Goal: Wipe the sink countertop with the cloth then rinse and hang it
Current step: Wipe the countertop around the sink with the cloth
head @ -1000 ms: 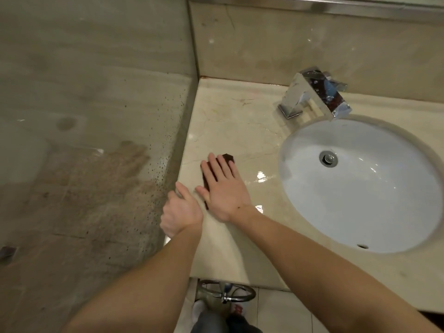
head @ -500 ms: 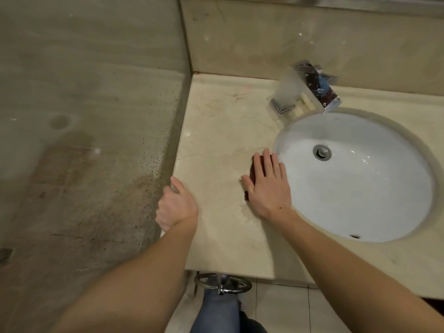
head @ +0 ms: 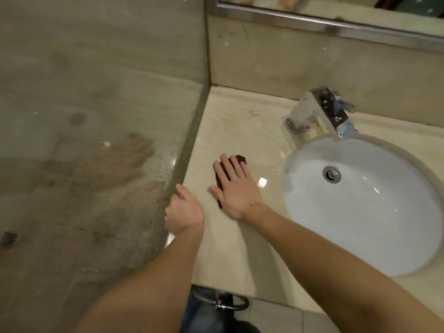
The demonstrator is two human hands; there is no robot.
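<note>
A dark brown cloth [head: 241, 159] lies flat on the beige marble countertop [head: 237, 121], left of the white oval sink [head: 360, 212]. My right hand [head: 234, 186] presses down on it with fingers spread, so only the cloth's far corner and left edge show. My left hand [head: 183, 211] rests curled on the countertop's left edge against the glass panel and holds nothing. The counter surface near the cloth shines wet.
A chrome square faucet [head: 322, 112] stands behind the sink. A spotted glass panel [head: 96, 152] closes the counter's left side. A tiled backsplash and a metal-framed mirror [head: 336, 22] rise at the back. Under the counter edge a chrome ring [head: 219, 300] shows.
My right hand has slid the cloth back to the left, away from the sink rim toward the glass panel. My left hand has stayed on the counter edge.
</note>
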